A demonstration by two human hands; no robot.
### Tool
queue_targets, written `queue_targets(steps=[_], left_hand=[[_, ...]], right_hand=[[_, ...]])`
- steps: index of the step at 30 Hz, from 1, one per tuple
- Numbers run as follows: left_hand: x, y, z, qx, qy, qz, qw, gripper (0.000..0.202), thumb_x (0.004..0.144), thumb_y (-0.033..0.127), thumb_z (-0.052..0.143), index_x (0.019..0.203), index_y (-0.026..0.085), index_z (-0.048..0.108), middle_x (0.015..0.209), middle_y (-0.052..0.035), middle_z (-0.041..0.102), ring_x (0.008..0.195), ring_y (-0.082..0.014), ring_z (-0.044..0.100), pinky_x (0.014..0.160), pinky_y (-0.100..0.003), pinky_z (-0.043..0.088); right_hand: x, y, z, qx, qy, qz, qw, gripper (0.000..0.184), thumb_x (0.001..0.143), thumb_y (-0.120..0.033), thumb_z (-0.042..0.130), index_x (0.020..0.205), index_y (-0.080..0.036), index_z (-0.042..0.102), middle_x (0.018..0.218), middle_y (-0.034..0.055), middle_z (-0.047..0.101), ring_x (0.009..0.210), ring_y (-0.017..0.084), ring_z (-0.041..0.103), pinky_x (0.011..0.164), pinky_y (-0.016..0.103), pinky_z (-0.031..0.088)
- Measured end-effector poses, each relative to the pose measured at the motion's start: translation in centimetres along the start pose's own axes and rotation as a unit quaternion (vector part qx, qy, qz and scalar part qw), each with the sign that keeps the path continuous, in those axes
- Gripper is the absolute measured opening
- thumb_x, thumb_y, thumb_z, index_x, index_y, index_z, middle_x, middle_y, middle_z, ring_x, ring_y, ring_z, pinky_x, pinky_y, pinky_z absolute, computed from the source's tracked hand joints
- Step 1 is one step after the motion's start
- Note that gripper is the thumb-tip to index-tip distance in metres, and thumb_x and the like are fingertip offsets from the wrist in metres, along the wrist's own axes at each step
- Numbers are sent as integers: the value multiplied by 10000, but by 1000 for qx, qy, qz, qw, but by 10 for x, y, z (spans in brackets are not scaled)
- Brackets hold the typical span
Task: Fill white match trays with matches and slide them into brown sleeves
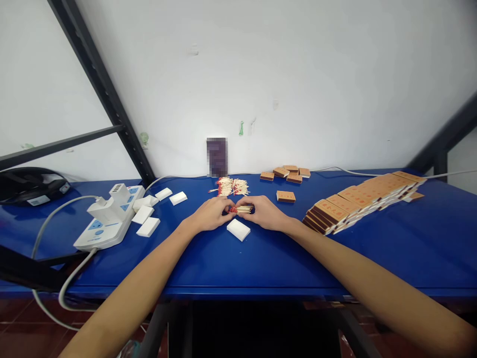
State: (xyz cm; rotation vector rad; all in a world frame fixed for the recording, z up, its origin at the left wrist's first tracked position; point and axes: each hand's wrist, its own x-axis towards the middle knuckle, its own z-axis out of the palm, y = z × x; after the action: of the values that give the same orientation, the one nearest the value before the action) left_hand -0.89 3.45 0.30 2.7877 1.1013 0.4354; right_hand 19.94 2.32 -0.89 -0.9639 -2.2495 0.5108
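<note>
My left hand [210, 214] and my right hand [263, 213] meet at the middle of the blue table [238, 268], fingers closed from both sides on a small bundle of red-tipped matches [240, 209]. A white inner matchbox tray [238, 229] lies on the table just in front of my hands. Behind them sits a loose pile of matches [233, 186].
Several white trays [149, 219] lie beside a white power strip [110, 219] with cables at the left. Brown matchbox sleeves: a long overlapping row [357, 201] at right, a small group [286, 174] at the back, one alone [285, 196]. Black steel frame bars stand left and right.
</note>
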Motion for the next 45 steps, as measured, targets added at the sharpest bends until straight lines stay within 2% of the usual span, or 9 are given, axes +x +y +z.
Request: queue_targets(steps=[14, 18, 22, 27, 30, 37, 39, 43, 45], left_hand=[[1, -4, 3, -25, -18, 22, 999, 230, 956, 348, 400, 891, 167, 526, 849, -45, 557, 763, -168, 514, 689, -280, 387], [-1, 3, -8, -64, -16, 17, 998, 254, 947, 365, 403, 1026, 169, 544, 844, -33, 546, 740, -156, 493, 658, -269, 376], [-7, 15, -27, -112, 41, 6, 993, 323, 844, 425, 565, 1051, 179, 541, 814, 3, 490, 685, -125, 444, 633, -245, 358], [-12, 28, -41, -171, -111, 21, 979, 419, 693, 443, 716, 1015, 193, 616, 645, 61, 384, 555, -87, 360, 542, -219, 293], [-12, 31, -38, -158, -140, 20, 977, 430, 660, 453, 734, 989, 189, 646, 626, 60, 405, 533, -82, 357, 520, -224, 260], [-10, 32, -31, -134, -108, 4, 985, 456, 664, 561, 711, 893, 177, 621, 603, 55, 426, 528, -91, 366, 511, -228, 260], [-9, 26, -29, -149, -70, -8, 986, 430, 729, 568, 654, 911, 180, 612, 603, 55, 404, 537, -94, 358, 517, -224, 272], [-5, 6, -19, -123, 63, -56, 989, 356, 843, 507, 546, 964, 179, 612, 637, 40, 429, 571, -106, 386, 551, -231, 308], [-2, -5, -13, -105, 52, -41, 992, 375, 828, 486, 579, 1042, 182, 629, 724, 13, 509, 621, -116, 439, 584, -238, 341]], right_hand=[[0, 0, 2, 0, 6, 17, 1000, 162, 806, -200, 602, 953, -208, 671, 854, 1, 706, 740, 140, 609, 664, 244, 416], [1, 2, 2, 3, 8, 15, 1000, 147, 812, -226, 603, 942, -202, 669, 842, 3, 704, 718, 137, 602, 652, 244, 413], [1, 3, 3, 13, 5, 15, 1000, 139, 804, -211, 606, 926, -200, 671, 854, 3, 707, 726, 140, 615, 666, 248, 421], [2, 2, 2, 20, 5, 19, 1000, 180, 762, -135, 610, 914, -205, 676, 877, -3, 715, 779, 149, 633, 702, 253, 439], [1, 2, 2, 27, 9, 20, 999, 194, 766, -137, 602, 932, -207, 676, 896, 1, 716, 784, 149, 637, 700, 254, 449], [1, 3, 2, 21, 10, 16, 1000, 182, 773, -141, 590, 925, -199, 673, 900, 3, 714, 789, 146, 634, 706, 255, 447], [1, 3, 1, 20, 11, 12, 1000, 172, 773, -154, 601, 924, -197, 672, 894, 4, 712, 783, 146, 629, 709, 257, 443], [2, 2, 1, 33, 4, 11, 999, 145, 793, -198, 608, 920, -197, 677, 852, 2, 706, 738, 140, 614, 686, 255, 438], [2, 1, 1, 39, 4, 15, 999, 144, 797, -202, 607, 921, -197, 680, 860, 4, 706, 746, 140, 614, 694, 256, 441]])
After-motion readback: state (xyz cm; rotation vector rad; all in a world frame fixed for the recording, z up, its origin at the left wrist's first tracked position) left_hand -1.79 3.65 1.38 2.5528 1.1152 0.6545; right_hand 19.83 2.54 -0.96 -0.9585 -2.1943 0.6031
